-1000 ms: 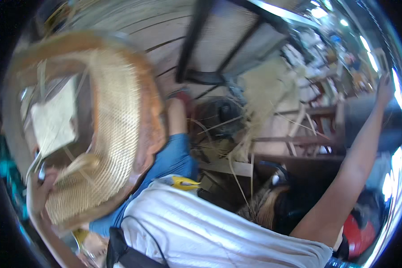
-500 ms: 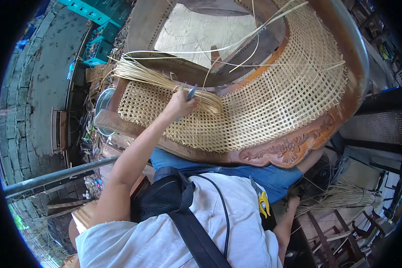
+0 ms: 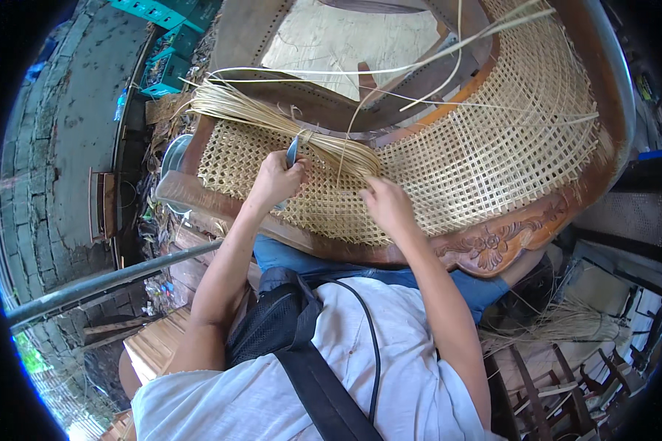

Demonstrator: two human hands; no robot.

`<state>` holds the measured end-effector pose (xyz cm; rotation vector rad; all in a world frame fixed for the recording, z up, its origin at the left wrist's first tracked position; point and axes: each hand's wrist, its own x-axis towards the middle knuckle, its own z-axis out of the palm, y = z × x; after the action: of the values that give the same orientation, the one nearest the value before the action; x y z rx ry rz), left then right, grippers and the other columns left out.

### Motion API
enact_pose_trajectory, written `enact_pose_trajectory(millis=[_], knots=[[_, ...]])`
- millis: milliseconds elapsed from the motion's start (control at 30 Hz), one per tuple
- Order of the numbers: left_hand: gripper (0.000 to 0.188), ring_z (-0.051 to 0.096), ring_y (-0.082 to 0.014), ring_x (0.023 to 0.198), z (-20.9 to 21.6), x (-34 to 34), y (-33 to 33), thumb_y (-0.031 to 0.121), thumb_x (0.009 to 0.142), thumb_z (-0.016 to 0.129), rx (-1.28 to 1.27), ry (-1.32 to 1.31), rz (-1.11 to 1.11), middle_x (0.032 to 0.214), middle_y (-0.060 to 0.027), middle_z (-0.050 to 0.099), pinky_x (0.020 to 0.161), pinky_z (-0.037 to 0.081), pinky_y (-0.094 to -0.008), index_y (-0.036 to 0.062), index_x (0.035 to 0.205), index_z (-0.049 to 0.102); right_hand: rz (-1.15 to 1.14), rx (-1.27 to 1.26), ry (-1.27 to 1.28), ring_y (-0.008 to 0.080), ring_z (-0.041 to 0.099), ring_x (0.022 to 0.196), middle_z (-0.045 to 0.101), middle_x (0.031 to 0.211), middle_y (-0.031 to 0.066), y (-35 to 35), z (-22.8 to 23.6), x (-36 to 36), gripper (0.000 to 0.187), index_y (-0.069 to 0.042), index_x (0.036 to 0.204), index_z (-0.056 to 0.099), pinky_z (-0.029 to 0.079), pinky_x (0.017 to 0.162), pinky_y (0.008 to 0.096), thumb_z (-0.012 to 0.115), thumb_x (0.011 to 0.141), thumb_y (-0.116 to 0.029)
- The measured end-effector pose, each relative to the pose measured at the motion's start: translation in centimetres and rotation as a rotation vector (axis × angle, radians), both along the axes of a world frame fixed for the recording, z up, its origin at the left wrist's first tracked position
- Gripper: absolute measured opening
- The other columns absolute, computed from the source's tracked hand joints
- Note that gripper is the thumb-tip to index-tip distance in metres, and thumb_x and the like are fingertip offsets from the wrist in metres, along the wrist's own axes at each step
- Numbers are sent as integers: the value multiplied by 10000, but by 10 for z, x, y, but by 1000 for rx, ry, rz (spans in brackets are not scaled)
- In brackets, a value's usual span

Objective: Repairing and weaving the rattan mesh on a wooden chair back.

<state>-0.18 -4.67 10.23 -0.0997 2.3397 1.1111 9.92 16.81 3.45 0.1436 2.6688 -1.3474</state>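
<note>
My left hand (image 3: pixel 276 180) is closed around a slim blue-grey pointed tool (image 3: pixel 293 151), its tip sticking up past the thumb. Just beyond lies a tied bundle of pale cane strands (image 3: pixel 250 117), resting across the woven cane panel (image 3: pixel 478 158) of a carved wooden chair (image 3: pixel 493 250). At the bundle's looped end, my right hand (image 3: pixel 388 208) pinches with thumb and fingers bent. The fingertips touch the strands there, though exactly what they grip is partly hidden. Long loose strands (image 3: pixel 390 70) run over the frame's opening towards the upper right.
The chair frame leans over my lap. A metal bar (image 3: pixel 118 283) crosses at the left, near a metal basin (image 3: pixel 175 158). Teal crates (image 3: pixel 165 73) stand at the far left. More loose cane (image 3: pixel 566 323) and wooden chair parts (image 3: pixel 537 397) lie at the lower right.
My right hand has come into view and reached the bundle's looped end. My left hand has shifted slightly left and nearer. The yellow-handled tool at my waist no longer shows.
</note>
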Motion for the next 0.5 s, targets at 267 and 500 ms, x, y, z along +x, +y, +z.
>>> enact_pose_trajectory(millis=[267, 500], knots=[[265, 570, -66, 587, 25, 13, 5, 97, 906, 541, 164, 99, -32, 750, -47, 667, 518, 444, -236, -21, 1110, 661, 142, -164, 459, 234, 634, 632, 646, 850, 128, 5, -44, -1, 223, 15, 881, 603, 525, 600, 329, 564, 958, -190], [297, 627, -186, 772, 17, 17, 48, 100, 896, 597, 236, 442, -452, 1018, -130, 674, 689, 500, -306, 47, 1181, 659, -658, -1348, -216, 83, 415, 522, 428, 664, -36, 242, 93, 248, 99, -105, 835, 509, 309, 450, 219, 566, 911, -136]])
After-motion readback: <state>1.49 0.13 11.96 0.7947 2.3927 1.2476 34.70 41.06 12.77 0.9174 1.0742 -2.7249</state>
